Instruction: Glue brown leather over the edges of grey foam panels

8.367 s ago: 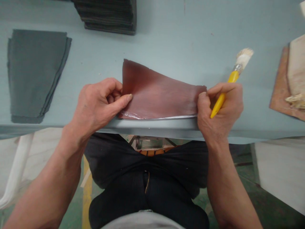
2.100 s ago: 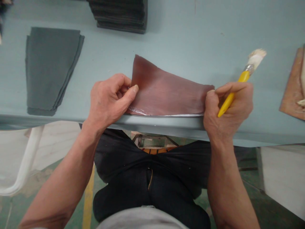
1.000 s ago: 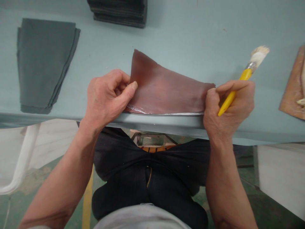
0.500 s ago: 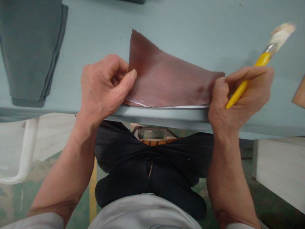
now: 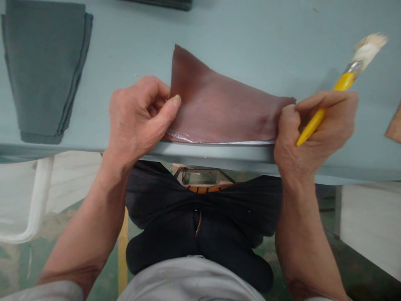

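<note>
A brown leather-like piece lies at the table's front edge, with a shiny wet-looking strip along its near side. My left hand pinches its left edge between thumb and fingers. At the other end, my right hand grips the piece's right corner with thumb and forefinger. That same hand also holds a yellow-handled brush, its pale bristles pointing up and to the right. The fingertips beneath the piece are hidden.
A stack of dark grey-green cut pieces rests on the blue-grey table at left. A dark object shows at the far edge of the view, and a brown wooden-looking corner at right. White panels stand below the table.
The whole view has shifted slightly, so the table things appear a little lower. Both hands keep their hold on the brown piece, and the brush stays in the right hand.
</note>
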`<move>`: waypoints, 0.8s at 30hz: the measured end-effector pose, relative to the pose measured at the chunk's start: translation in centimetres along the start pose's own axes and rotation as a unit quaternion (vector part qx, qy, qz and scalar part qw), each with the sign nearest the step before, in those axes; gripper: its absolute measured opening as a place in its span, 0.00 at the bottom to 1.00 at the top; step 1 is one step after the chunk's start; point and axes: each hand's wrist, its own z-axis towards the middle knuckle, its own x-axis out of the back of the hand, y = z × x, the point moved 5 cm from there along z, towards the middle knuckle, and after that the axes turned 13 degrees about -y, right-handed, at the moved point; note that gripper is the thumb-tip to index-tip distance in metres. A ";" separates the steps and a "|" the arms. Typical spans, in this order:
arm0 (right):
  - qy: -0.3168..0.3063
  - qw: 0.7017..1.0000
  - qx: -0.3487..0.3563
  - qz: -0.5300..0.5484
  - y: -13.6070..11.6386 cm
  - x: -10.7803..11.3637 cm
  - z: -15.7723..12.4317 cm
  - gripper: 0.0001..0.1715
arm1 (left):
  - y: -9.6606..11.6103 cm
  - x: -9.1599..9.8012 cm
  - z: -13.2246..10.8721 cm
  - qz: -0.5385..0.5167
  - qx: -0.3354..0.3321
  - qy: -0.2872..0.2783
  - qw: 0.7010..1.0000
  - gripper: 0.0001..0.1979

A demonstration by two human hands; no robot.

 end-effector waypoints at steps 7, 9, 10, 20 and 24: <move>0.010 1.000 -0.005 0.005 -0.1 -0.3 0.1 0.04 | -0.6 -0.2 0.1 0.018 0.019 -0.003 1.000 0.09; 0.015 1.000 -0.004 0.009 -0.2 -0.3 0.1 0.04 | -0.8 -0.3 0.1 0.021 0.031 -0.005 0.999 0.09; 0.018 1.000 -0.002 0.011 -0.2 -0.3 0.1 0.05 | -0.9 -0.3 0.1 0.020 0.033 -0.005 0.999 0.09; -0.002 0.998 -0.060 0.007 0.4 -0.4 -0.4 0.04 | -0.9 -0.1 0.0 0.009 0.021 0.000 1.000 0.09; -0.005 0.999 -0.051 0.004 0.0 -0.3 -0.2 0.04 | -0.8 -0.1 -0.1 0.011 0.028 -0.009 1.000 0.09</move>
